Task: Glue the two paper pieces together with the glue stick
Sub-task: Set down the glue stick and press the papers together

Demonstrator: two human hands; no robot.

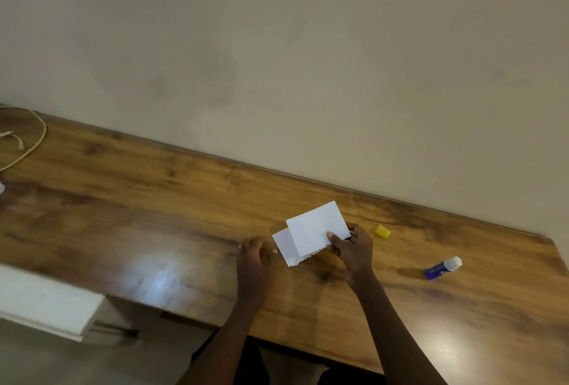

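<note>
Two white paper pieces lie overlapped on the wooden desk (154,215). The upper paper piece (314,227) covers most of the lower paper piece (284,246), which sticks out at the left. My right hand (351,246) pinches the upper piece at its right corner, thumb on top. My left hand (255,258) rests on the desk just left of the lower piece, fingers curled, one fingertip near its edge; it grips nothing I can see. The blue glue stick (443,267) lies uncapped on its side to the right. Its yellow cap (382,231) sits apart, near the wall.
A pale cable (34,141) loops at the desk's far left corner. A white panel (46,301) juts out below the desk's front edge at left. A plain wall runs along the back of the desk.
</note>
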